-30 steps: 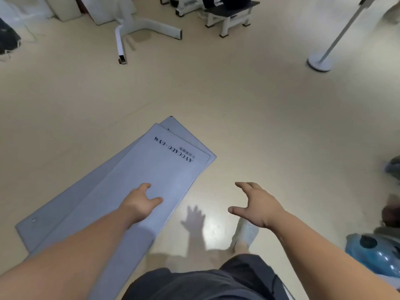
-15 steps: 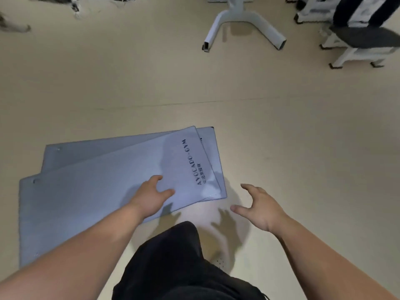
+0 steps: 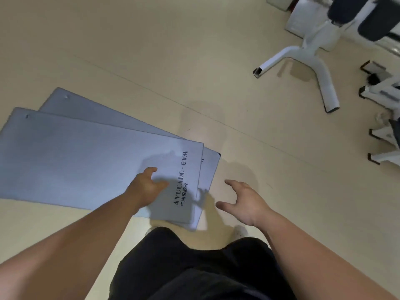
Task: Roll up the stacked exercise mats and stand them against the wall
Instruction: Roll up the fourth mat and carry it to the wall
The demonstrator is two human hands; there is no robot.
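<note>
You stand over two grey-blue exercise mats lying flat and unrolled on the floor (image 3: 194, 61) of a gym. The top mat (image 3: 86, 161) is skewed across the lower mat (image 3: 97, 113), so that the pair fans out toward nine o'clock. Their short ends point back at your feet.

Your hands are well apart and hold nothing. The left hand (image 3: 147, 187) reaches out over the top mat beside its "AVOCADO · GYM" lettering (image 3: 181, 178), fingers loosely spread. Its shadow falls a little beyond it on the mat, which suggests it is hovering rather than pressing down, though contact cannot be ruled out. The right hand (image 3: 244, 202) hangs palm-down over bare floor at about three o'clock of the mats' near corner, with fingers and thumb splayed.

The reach looks like a lead-in to the first roll. The printed short end is the edge nearest you and the natural place to start curling, with one hand to each corner. Because the mats are not squared up, the top one would likely have to be taken alone, or the pair lined up first, or the roll may come out crooked.

A white machine frame (image 3: 311, 55) stands well clear at one o'clock, with more equipment blurred at two to three o'clock. No wall to lean the rolls on can be clearly made out. Your dark shorts (image 3: 194, 267) fill the frame at six o'clock.
</note>
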